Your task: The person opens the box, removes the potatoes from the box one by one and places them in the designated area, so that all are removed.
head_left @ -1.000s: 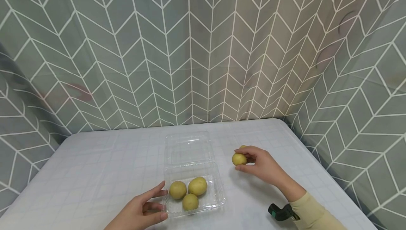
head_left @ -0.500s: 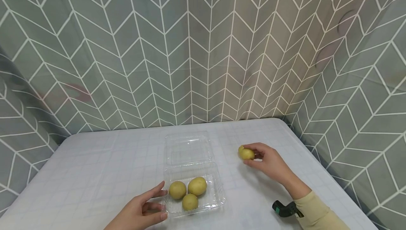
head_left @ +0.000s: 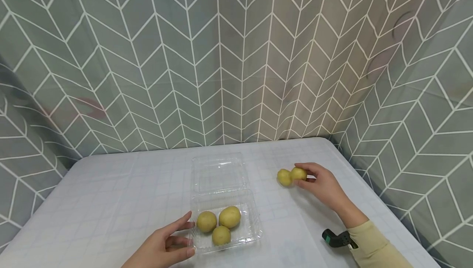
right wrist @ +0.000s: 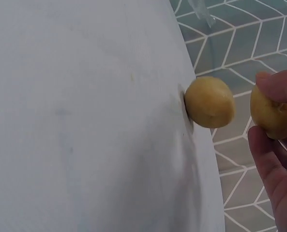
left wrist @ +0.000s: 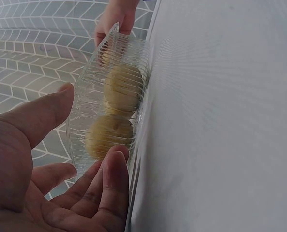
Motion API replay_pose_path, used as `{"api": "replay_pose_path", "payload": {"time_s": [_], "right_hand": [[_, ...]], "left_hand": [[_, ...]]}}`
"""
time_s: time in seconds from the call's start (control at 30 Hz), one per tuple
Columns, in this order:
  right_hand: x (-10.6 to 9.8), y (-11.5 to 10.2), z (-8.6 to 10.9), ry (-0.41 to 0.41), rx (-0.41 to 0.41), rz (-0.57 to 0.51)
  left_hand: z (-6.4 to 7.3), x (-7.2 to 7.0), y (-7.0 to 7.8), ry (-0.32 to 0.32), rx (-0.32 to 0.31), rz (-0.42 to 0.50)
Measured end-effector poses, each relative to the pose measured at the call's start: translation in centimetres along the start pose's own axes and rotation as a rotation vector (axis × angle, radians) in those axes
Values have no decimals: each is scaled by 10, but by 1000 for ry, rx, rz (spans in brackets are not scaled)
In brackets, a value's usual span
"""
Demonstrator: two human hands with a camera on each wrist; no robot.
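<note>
My right hand [head_left: 320, 184] pinches a round yellow fruit [head_left: 298, 173] between thumb and fingers. In the right wrist view this held fruit [right wrist: 273, 116] is off the tabletop, beside a second yellow fruit [right wrist: 209, 102] that rests on the cloth. From the head, that second fruit [head_left: 284, 177] lies just left of the held one. My left hand [head_left: 164, 243] touches the left side of a clear plastic clamshell box [head_left: 248, 235], its fingers loosely spread along the wall. Inside the box's base sit three yellow fruits [head_left: 230, 217], also visible through the ridged wall in the left wrist view.
The box's clear lid [head_left: 219, 173] lies folded back behind its base. A white cloth covers the table [head_left: 122, 202]. Patterned curtains [head_left: 233, 62] rise behind the table and at its sides. A black wrist device [head_left: 335, 238] sticks out from the right sleeve.
My right hand has moved right and slightly back, carrying the held fruit past the other one, which now shows fully on its left. The left hand and the box have stayed put.
</note>
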State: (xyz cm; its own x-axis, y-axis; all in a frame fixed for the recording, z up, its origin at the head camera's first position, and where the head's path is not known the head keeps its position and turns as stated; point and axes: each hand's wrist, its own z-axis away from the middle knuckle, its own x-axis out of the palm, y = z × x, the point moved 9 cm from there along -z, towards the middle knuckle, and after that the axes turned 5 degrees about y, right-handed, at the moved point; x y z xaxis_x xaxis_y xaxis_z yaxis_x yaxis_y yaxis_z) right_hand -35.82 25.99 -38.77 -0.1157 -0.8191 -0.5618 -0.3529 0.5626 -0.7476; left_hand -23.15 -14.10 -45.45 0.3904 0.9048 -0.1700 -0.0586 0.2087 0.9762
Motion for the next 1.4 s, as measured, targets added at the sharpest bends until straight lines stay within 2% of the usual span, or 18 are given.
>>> {"api": "replay_pose_path", "payload": {"time_s": [0.5, 0.67, 0.93, 1.13, 1.4], "right_hand": [[-11, 21, -2, 39, 56, 78], [-15, 28, -2, 53, 82, 91], [-18, 34, -2, 66, 78, 103], [-21, 45, -3, 74, 114, 136], [-22, 56, -3, 73, 133, 120]], "left_hand": [[-1, 0, 0, -4, 15, -2], [-1, 0, -2, -2, 12, 0], [-2, 0, -3, -3, 4, 5], [-2, 0, -3, -4, -1, 8], [-1, 0, -2, -4, 7, 23]]}}
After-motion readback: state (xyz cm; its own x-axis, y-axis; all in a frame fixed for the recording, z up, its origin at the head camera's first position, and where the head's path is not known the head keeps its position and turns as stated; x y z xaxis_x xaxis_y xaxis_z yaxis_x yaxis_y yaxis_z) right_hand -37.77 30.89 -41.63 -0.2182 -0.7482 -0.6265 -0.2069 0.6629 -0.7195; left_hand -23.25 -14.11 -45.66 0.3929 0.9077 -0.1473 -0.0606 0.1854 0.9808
